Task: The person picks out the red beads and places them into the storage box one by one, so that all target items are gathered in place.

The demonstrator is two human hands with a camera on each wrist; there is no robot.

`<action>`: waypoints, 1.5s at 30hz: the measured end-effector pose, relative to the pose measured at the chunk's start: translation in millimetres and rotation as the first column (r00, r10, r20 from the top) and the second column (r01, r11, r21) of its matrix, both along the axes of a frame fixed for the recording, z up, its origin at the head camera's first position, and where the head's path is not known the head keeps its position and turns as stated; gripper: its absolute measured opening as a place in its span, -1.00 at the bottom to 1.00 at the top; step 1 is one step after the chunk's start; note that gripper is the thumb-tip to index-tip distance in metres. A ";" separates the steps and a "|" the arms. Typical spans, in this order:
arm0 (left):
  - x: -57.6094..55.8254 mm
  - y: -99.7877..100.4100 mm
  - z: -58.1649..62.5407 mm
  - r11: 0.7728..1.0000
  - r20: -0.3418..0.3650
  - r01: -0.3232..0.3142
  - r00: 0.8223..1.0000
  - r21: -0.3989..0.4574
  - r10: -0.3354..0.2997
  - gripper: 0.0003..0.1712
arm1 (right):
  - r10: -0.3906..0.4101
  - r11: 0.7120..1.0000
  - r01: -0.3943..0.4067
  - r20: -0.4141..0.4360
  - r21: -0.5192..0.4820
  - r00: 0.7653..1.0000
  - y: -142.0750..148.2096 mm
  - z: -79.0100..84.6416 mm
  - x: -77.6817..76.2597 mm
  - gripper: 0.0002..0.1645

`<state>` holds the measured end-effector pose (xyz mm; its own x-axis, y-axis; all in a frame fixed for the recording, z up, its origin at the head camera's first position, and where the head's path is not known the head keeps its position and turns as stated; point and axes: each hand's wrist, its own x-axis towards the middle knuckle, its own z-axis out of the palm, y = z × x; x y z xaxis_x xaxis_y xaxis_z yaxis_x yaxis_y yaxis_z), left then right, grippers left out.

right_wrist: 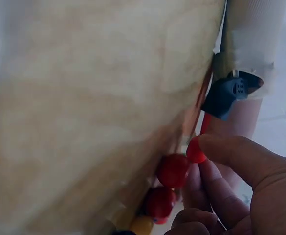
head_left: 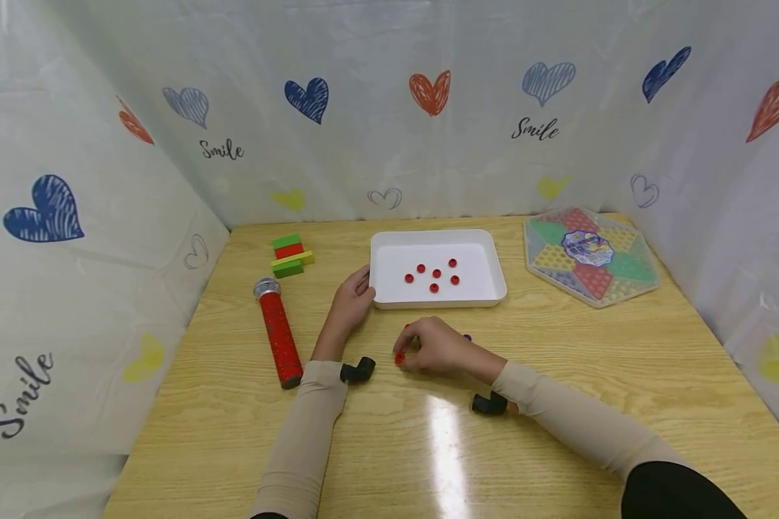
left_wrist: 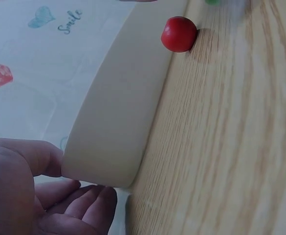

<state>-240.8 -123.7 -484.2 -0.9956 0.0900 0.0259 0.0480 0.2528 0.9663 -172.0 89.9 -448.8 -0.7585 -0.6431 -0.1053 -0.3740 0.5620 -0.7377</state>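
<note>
A white tray (head_left: 389, 249) stands at the middle back of the table with several red beads (head_left: 436, 273) scattered in it. My left hand (head_left: 353, 303) holds the tray's front left corner; in the left wrist view, the thumb and fingers close about the tray's corner. In front of the tray, low over the table, my right hand (head_left: 438, 346) pinches a small red bead (right_wrist: 196, 150) between thumb and fingertips. More red beads (right_wrist: 172, 170) and a yellow bead (right_wrist: 142, 225) lie close by in the right wrist view. A dark purple bead (head_left: 467, 337) shows behind the right wrist.
Left of the left arm lies a red microphone (head_left: 279, 335) with a silver head. Behind it sit several green, red and yellow blocks (head_left: 289, 252). A hexagonal multicoloured game board (head_left: 591, 256) lies at the back right. Printed white sheeting (head_left: 376, 144) borders the table.
</note>
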 end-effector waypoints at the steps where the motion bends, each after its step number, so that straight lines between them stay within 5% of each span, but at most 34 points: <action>1: 0.7 -0.1 0.0 1.000 0.003 -0.004 1.000 0.002 0.004 -0.34 | -0.007 1.000 0.007 0.007 0.000 1.000 0.4 1.6 -1.3 -0.80; 7: 5.2 -1.8 -2.7 1.000 0.034 -0.018 0.999 -0.001 0.018 -0.35 | -0.045 0.999 0.045 0.026 0.009 0.999 5.0 12.1 -11.2 -0.78; 26: 4.1 -2.4 0.5 1.000 0.032 -0.008 0.999 0.009 0.008 -0.34 | -0.126 0.992 0.128 -0.106 0.007 0.986 16.9 46.7 -65.2 -0.80; 45: 2.4 -0.9 1.2 1.000 0.018 0.003 1.000 0.006 -0.003 -0.35 | -0.223 0.974 0.225 -0.052 0.023 0.973 27.2 36.2 -103.1 -0.69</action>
